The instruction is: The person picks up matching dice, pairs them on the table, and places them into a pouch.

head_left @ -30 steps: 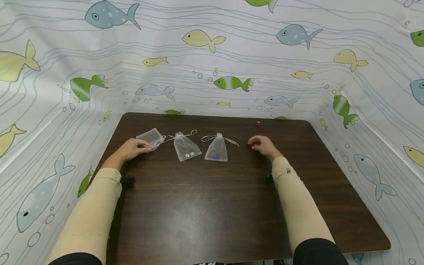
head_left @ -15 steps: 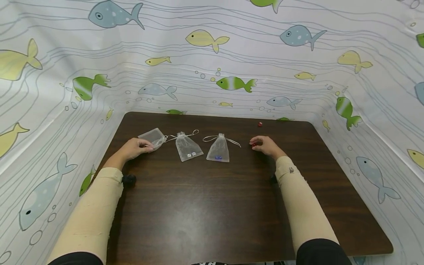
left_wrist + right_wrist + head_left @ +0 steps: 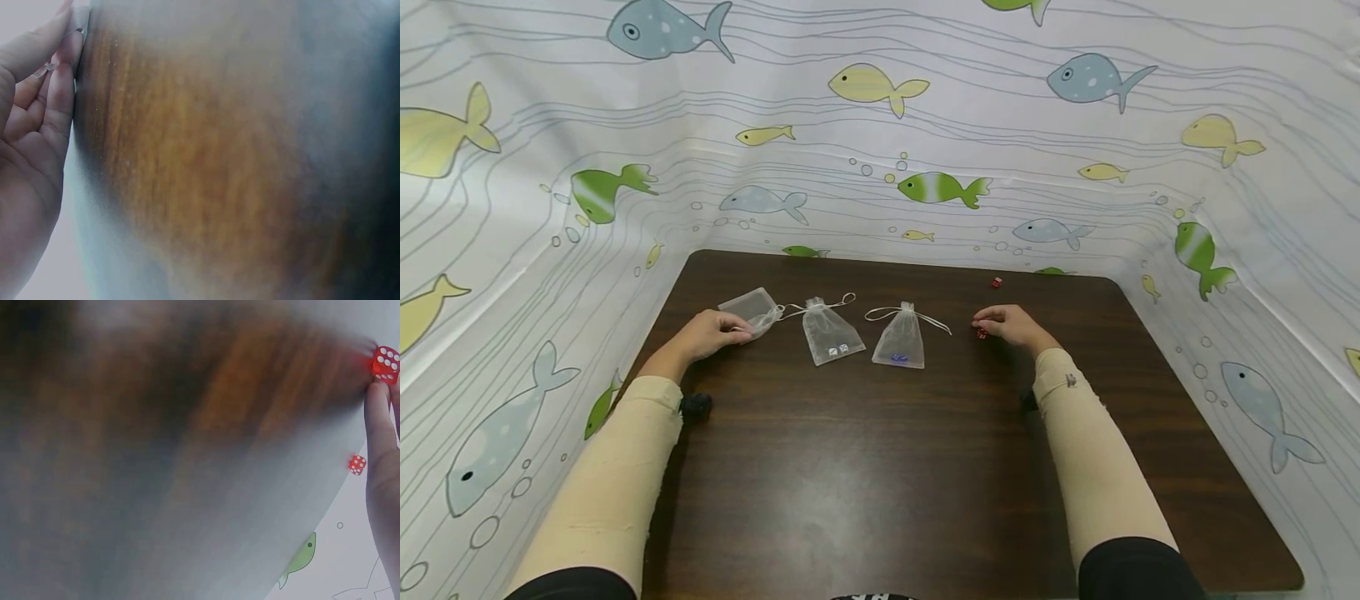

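Note:
In the head view my left hand (image 3: 709, 335) is at the left, its thumb and fingers pinching the near edge of a sheer white drawstring bag (image 3: 749, 305). A bit of clear material (image 3: 45, 70) shows among its fingers in the left wrist view. My right hand (image 3: 1011, 326) is low over the table at the right, fingertips around a red die (image 3: 386, 365) with white pips. A second red die (image 3: 997, 282) lies farther back. Between the hands lie two tied sheer bags, one with white dice (image 3: 838, 349) and one with blue dice (image 3: 899, 358).
The dark wooden table (image 3: 850, 467) reaches back to a white fish-print curtain (image 3: 850, 200), which encloses it at the back and sides. White drawstrings (image 3: 931, 320) trail from the bag with the blue dice. Black wrist mounts sit under both forearms.
The head view has shifted slightly, so everything appears a little farther right. Both hands stay nearly still beside the same bag and die.

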`<state>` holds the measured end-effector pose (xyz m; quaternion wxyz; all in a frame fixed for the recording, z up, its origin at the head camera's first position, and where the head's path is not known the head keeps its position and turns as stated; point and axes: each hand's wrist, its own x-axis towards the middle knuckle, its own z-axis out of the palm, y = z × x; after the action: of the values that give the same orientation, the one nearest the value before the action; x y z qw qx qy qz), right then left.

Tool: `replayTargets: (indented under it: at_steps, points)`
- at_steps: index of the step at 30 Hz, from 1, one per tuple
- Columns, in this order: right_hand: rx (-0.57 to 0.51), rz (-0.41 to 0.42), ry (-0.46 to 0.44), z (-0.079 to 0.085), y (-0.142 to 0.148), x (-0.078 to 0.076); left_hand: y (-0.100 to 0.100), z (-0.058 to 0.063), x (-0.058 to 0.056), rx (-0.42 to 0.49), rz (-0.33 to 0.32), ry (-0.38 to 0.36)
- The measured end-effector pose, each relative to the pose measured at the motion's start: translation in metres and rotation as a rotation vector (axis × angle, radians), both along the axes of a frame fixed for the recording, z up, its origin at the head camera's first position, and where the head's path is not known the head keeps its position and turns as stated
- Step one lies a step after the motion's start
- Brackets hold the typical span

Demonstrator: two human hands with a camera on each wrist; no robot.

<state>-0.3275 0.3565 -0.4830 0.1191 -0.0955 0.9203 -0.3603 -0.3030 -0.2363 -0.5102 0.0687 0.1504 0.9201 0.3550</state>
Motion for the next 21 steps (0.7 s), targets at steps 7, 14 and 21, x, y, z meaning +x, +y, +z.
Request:
replayTargets:
  at_steps: [7,14,21]
  points:
    - [-0.144,-0.040,-0.098,0.002,0.001,-0.009,0.001,0.000,0.000,0.012,0.002,0.003]
    - [-0.097,-0.061,-0.030,0.004,0.007,-0.019,0.000,0.000,0.001,0.030,0.003,0.002]
    - [-0.010,-0.159,0.114,0.001,0.019,-0.030,-0.001,-0.001,0.001,0.028,0.014,0.000]
